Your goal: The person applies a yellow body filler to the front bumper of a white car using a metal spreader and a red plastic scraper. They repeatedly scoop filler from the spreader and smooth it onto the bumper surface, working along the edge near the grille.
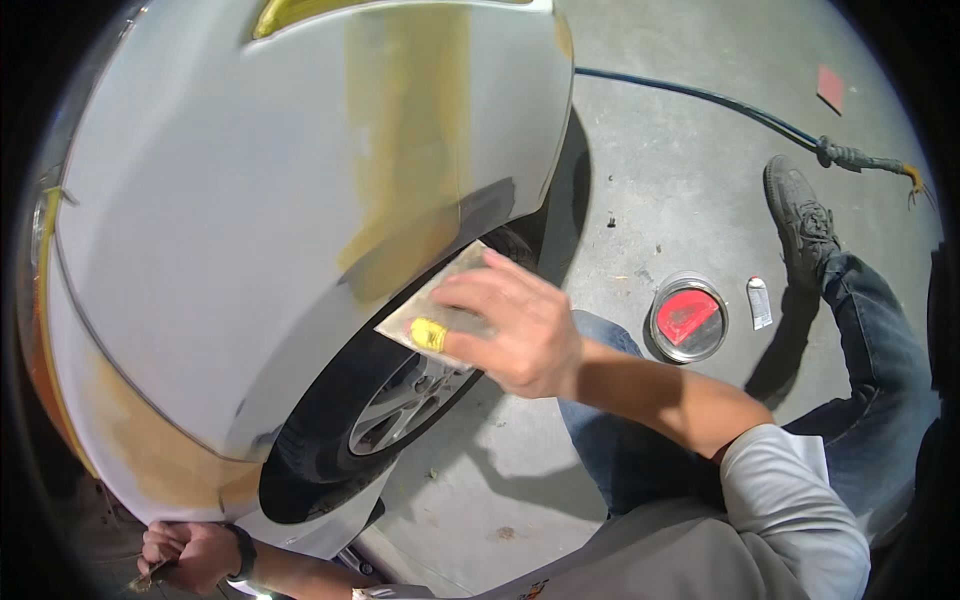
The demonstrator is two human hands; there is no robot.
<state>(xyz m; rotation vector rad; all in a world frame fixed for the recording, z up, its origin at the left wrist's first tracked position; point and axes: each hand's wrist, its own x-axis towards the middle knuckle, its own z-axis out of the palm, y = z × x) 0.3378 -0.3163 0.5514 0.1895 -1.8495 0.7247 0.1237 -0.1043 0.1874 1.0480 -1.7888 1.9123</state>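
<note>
My right hand (pixel 515 325) grips a flat, pale putty spreader (pixel 460 258) by its face, beside the wheel arch. A bright yellow patch covers the tip of its thumb. The spreader's far edge is close to the rim of the car panel; I cannot tell if they touch. The white-grey panel (pixel 220 180) carries a tan-yellow band of filler (pixel 410 150) running down to the arch. At the lower left my left hand (pixel 197 556), with a dark wristband, is closed around a small brownish thing (pixel 150 577) by the bumper. Its kind is unclear.
A tyre (pixel 330 420) with a silver wheel sits under the arch. On the concrete floor stand a round tin (pixel 712 340) with red paste and a small white tube (pixel 759 303). A dark hose (pixel 700 92) and a pink sheet (pixel 830 89) lie farther back, near my shoe (pixel 795 215).
</note>
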